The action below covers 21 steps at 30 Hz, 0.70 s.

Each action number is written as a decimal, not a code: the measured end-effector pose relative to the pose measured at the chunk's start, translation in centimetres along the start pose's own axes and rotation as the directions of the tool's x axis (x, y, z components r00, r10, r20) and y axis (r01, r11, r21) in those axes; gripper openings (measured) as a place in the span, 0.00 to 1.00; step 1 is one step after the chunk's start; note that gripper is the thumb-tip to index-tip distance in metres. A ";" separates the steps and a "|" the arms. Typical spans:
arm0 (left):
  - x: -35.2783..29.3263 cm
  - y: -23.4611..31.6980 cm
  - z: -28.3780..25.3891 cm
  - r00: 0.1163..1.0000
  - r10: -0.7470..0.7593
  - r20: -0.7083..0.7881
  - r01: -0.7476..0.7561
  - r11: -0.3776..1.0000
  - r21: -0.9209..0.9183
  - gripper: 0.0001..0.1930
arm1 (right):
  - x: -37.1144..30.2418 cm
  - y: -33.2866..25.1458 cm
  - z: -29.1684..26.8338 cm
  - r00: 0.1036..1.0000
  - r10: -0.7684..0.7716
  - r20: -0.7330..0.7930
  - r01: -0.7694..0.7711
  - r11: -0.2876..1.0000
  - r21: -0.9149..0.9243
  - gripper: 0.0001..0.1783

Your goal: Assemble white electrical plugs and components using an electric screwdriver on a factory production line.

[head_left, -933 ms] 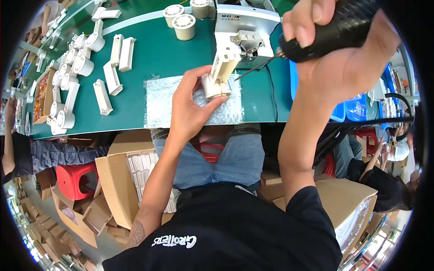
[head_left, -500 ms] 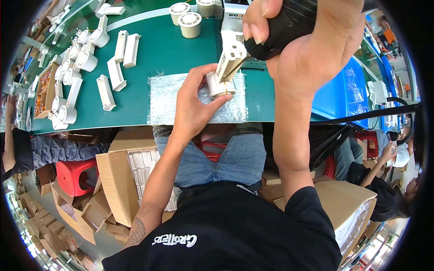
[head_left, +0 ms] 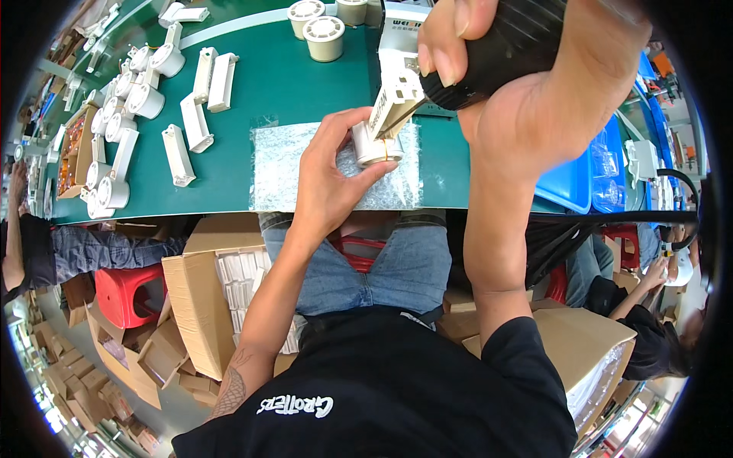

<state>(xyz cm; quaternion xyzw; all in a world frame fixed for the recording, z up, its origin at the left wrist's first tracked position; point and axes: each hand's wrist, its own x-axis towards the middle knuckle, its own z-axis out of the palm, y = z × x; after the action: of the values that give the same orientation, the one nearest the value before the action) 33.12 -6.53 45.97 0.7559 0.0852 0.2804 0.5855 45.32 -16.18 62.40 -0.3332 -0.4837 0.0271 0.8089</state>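
Note:
My left hand (head_left: 324, 174) grips a round white plastic housing (head_left: 376, 155), thumb at its near side and fingers round its left. A long white bracket (head_left: 391, 107) stands tilted on the housing, and a thin orange wire shows at their joint. My right hand (head_left: 534, 122) is wrapped round a black power screwdriver (head_left: 496, 57), held above and to the right. Its shaft slants down along the bracket toward the housing; the tip is hidden. Beneath the left hand lies a clear, crinkled plastic sheet (head_left: 279, 172) on the green table (head_left: 267, 84).
Several loose white brackets (head_left: 178, 156) and joined bracket-and-housing pieces (head_left: 114, 191) lie at left, by a cardboard box (head_left: 76, 153) of small parts. White cylinders (head_left: 324, 40) stand at the back, near a box-like machine (head_left: 401, 46). Blue trays (head_left: 569, 179) sit at right, near a black cable (head_left: 611, 217).
My right hand and the screwdriver have shifted slightly to the right. The black cable at right has dropped lower. My left hand keeps its hold on the housing.

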 end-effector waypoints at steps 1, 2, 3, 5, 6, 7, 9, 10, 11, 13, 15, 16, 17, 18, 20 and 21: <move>0.0 0.0 0.0 1.000 -0.001 0.000 0.001 1.000 0.002 0.34 | 0.0 0.0 -0.3 1.000 0.003 0.018 -0.003 1.000 0.024 0.26; 0.1 0.0 0.0 1.000 0.012 0.003 -0.012 1.000 -0.001 0.34 | 0.0 0.1 -0.4 0.999 0.004 0.035 -0.006 0.999 0.049 0.26; 0.2 0.1 0.0 1.000 0.025 0.007 -0.025 1.000 -0.003 0.34 | 0.1 0.2 -0.5 0.999 0.005 0.053 -0.009 0.997 0.073 0.26; 0.2 0.1 -0.1 1.000 0.023 0.005 -0.023 1.000 -0.010 0.34 | -0.2 0.0 -0.6 0.996 0.006 0.091 -0.017 0.992 0.126 0.25; 0.2 0.2 -0.1 1.000 0.023 0.006 -0.023 1.000 -0.020 0.33 | -0.1 0.2 -0.7 0.994 0.004 0.110 -0.021 0.988 0.151 0.25; 0.2 0.2 0.0 1.000 0.026 0.008 -0.026 1.000 -0.017 0.33 | 0.2 0.3 -0.7 0.992 0.000 0.128 -0.022 0.984 0.174 0.25; 0.2 0.4 0.3 1.000 0.005 -0.007 -0.006 0.996 -0.086 0.33 | -0.5 -0.1 0.6 0.989 -0.012 0.144 -0.017 0.981 0.195 0.25; 0.0 0.1 0.1 1.000 0.008 -0.007 -0.009 0.997 -0.082 0.33 | -1.6 -0.7 3.4 0.995 0.018 -0.097 -0.014 0.999 0.042 0.25; 0.0 -0.1 0.0 1.000 0.015 0.003 -0.015 0.998 -0.056 0.33 | -2.0 -1.1 5.0 0.943 0.000 -0.334 -0.041 0.993 -0.115 0.26; 0.0 -0.2 0.0 0.999 0.032 0.022 -0.032 0.999 -0.035 0.33 | -1.5 -1.1 5.0 0.946 -0.023 -0.322 -0.015 0.993 -0.115 0.27; -0.1 0.2 0.3 1.000 -0.011 0.019 0.011 1.000 -0.013 0.33 | -0.8 -0.2 2.5 0.988 -0.101 -0.116 0.076 0.976 -0.204 0.25; -0.1 0.2 0.4 1.000 0.001 0.027 0.000 1.000 -0.018 0.33 | -0.2 -0.9 1.2 0.987 -0.113 -0.114 0.087 0.973 -0.214 0.25; -0.1 0.2 0.4 1.000 -0.006 0.013 0.006 0.999 -0.035 0.33 | 0.4 -1.7 0.2 0.995 -0.019 -0.101 0.022 0.999 0.033 0.24; -0.1 0.2 0.4 1.000 -0.014 -0.002 0.014 0.999 -0.052 0.34 | 0.9 -2.3 -0.2 0.995 0.072 -0.062 -0.052 0.960 0.276 0.24; -0.2 0.6 0.3 0.999 -0.046 0.018 0.047 0.996 -0.071 0.34 | 2.6 -3.6 -0.3 0.949 -0.254 -0.185 0.180 0.923 -0.342 0.22; -0.2 0.6 0.4 1.000 -0.014 0.025 0.015 0.999 -0.035 0.34 | 3.2 -3.1 -1.7 0.938 -0.292 -0.186 0.208 0.904 -0.373 0.21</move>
<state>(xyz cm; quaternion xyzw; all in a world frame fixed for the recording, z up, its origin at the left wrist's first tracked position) 33.05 -7.12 46.44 0.7481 0.0786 0.2685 0.6017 47.54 -18.27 66.06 -0.4065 -0.4196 -0.2035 0.7857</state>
